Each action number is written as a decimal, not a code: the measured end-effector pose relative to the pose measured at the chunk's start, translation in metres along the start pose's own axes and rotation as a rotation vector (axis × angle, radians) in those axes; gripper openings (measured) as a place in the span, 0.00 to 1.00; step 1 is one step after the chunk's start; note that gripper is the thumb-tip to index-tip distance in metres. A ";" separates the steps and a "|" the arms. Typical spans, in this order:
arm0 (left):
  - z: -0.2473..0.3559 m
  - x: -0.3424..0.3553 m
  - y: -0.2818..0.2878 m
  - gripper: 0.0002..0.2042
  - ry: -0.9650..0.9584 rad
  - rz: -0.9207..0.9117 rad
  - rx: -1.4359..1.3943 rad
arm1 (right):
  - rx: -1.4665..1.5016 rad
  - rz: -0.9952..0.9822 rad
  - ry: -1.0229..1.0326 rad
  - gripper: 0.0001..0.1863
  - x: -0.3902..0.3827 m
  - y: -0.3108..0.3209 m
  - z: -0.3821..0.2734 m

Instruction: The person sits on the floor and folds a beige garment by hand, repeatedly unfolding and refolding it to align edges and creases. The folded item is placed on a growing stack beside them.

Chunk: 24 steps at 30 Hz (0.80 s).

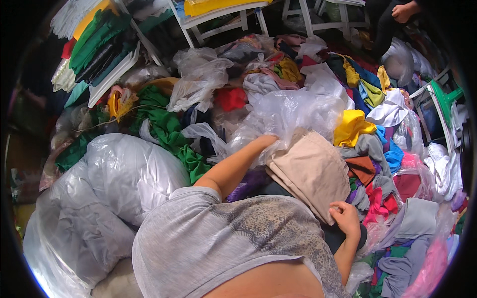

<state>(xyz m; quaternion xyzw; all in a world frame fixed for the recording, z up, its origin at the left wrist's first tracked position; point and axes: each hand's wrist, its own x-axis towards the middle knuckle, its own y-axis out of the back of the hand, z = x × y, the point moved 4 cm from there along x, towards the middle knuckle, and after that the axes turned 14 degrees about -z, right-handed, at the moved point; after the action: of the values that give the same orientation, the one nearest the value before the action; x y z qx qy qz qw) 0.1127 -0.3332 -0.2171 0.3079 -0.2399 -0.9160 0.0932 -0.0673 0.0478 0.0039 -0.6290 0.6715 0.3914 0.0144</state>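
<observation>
A folded beige cloth (310,171) lies across my lap in several layers. At its near right corner is my right hand (346,218), with fingers curled and the thumb against the cloth edge. My left hand (268,141) reaches to the far left edge of the same cloth, where clear plastic meets it; its fingers are hidden there. Just beyond the cloth, a crumpled clear plastic bag (293,111) spreads over the heap.
Loose fabrics surround me: green cloth (166,129) at left, yellow cloth (354,127) at right. A big stuffed plastic bag (124,169) sits at my left. White stools (223,12) stand at the back, one with folded cloths (97,49). Another person's hand (405,12) shows far right.
</observation>
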 end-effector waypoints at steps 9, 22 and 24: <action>0.039 0.035 -0.006 0.18 -0.247 0.065 -0.544 | 0.052 0.067 -0.032 0.16 0.005 -0.003 -0.007; 0.123 0.055 0.189 0.17 -0.068 0.419 0.042 | 0.188 0.120 0.095 0.32 0.023 -0.013 -0.012; 0.153 0.039 0.241 0.18 -0.133 0.540 0.255 | 0.120 0.057 0.041 0.32 0.032 -0.024 -0.009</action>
<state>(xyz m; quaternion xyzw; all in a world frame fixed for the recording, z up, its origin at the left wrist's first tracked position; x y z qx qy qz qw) -0.0056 -0.4960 -0.0108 0.1816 -0.4315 -0.8387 0.2781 -0.0492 0.0182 -0.0186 -0.6156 0.7116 0.3376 0.0274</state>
